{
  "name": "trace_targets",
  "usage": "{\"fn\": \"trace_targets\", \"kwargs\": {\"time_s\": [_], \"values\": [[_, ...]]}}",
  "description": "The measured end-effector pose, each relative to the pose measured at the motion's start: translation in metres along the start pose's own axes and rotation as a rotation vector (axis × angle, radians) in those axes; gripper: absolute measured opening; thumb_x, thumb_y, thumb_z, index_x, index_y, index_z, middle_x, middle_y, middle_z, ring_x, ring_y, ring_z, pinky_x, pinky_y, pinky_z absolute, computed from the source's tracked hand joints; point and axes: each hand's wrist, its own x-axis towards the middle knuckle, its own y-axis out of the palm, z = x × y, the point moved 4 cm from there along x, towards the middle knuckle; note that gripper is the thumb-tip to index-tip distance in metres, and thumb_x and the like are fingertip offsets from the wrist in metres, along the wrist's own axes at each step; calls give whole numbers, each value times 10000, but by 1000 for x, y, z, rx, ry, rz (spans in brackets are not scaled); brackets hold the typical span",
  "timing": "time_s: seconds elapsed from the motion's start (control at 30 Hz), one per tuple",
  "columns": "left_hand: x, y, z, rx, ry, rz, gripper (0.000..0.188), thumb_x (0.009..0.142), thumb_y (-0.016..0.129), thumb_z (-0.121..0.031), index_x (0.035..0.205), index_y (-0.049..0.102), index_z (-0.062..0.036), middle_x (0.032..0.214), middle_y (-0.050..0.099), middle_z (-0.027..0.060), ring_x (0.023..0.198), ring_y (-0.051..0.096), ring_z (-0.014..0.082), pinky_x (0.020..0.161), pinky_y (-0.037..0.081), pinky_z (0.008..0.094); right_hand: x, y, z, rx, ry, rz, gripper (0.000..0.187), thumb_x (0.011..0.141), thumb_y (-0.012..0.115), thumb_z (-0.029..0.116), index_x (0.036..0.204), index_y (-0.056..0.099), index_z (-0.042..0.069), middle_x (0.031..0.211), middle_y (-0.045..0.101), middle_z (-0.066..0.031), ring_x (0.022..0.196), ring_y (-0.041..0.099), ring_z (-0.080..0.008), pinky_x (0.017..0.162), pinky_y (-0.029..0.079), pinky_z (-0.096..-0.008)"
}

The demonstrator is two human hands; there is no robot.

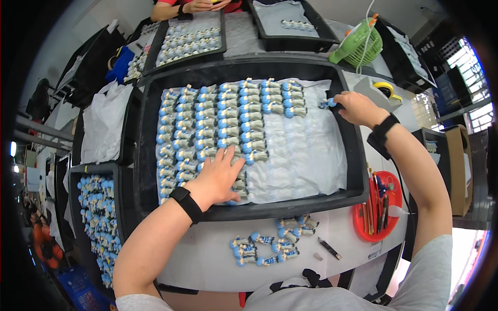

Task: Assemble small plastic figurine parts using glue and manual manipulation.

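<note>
A black tray lined with white paper holds several columns of small painted figurines with blue tops and grey bodies, lying on their sides. My left hand is open, fingers spread over the figurines in the lower middle columns. At the tray's right wall, my right hand is closed on a figurine, its blue end sticking out to the left past my fingertips. The rest of that figurine is hidden by the fingers. Both wrists wear black bands.
Loose figurines lie on the white table near me, beside a dark pen-like tool. A red dish of brushes is at right. More figurines fill a bin at left. A green fan and a person's hands are beyond.
</note>
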Motion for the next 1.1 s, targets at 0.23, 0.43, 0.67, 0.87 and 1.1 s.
{"fn": "trace_targets", "kwargs": {"time_s": [0.23,0.43,0.67,0.87,1.1], "values": [[19,20,-4,212,10,34,1046,487,859,-326,1335,310,-54,1377,253,213,1228,313,374,906,404,485,56,52,-28,-316,-3,-40,178,696,590,72,872,612,91,883,622,-87,945,552,-272,775,434,-402],[21,16,4,71,58,-43,1031,481,865,-267,1317,316,-19,1327,300,190,1184,358,349,908,396,457,62,51,-33,-568,31,127,118,641,626,101,756,651,119,770,627,-64,867,574,-234,768,397,-368],[22,20,2,201,65,-57,1108,476,849,-405,1359,280,-51,1341,281,214,1248,262,396,975,292,547,2,-52,69,404,-5,-75,243,662,598,145,849,611,-8,801,515,-138,714,551,-288,659,462,-352],[34,28,-5,221,20,45,1096,459,854,-347,1351,290,-50,1338,282,214,1230,281,398,949,323,528,-105,-37,202,801,-584,265,233,682,646,139,832,562,-18,777,455,-120,638,539,-281,612,472,-358],[28,25,0,189,9,-85,1083,437,856,-350,1318,307,-42,1317,300,204,1219,284,406,925,340,551,-147,89,272,549,-525,299,234,658,658,180,780,573,-1,804,528,-130,672,579,-259,611,479,-341]]}}
